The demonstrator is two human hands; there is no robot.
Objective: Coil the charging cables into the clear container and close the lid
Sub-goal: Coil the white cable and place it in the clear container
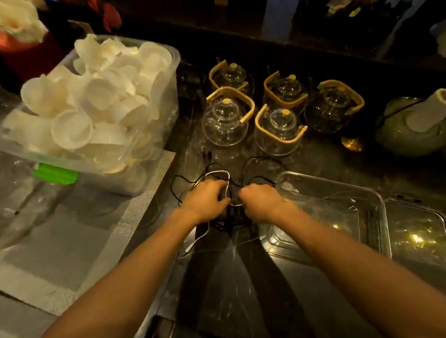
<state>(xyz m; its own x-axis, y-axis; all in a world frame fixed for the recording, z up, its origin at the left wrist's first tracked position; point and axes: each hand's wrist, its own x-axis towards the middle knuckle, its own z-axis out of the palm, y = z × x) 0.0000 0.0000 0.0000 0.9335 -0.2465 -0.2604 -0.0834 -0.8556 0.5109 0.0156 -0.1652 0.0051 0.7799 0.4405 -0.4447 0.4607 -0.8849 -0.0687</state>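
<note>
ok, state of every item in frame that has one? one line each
left hand: closed on the cables
right hand: closed on the cables
charging cables: tangled bundle on the counter, not coiled
clear container: open, nothing visible inside
lid: off, lying beside container
large tub: uncovered, heaped with white cups
glass teapots: lids on

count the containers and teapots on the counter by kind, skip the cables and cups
glass teapots with wooden handles: 5
big clear plastic bin full of white cups: 1
empty clear rectangular container: 1
clear flat lid beside it: 1
total: 8
</note>
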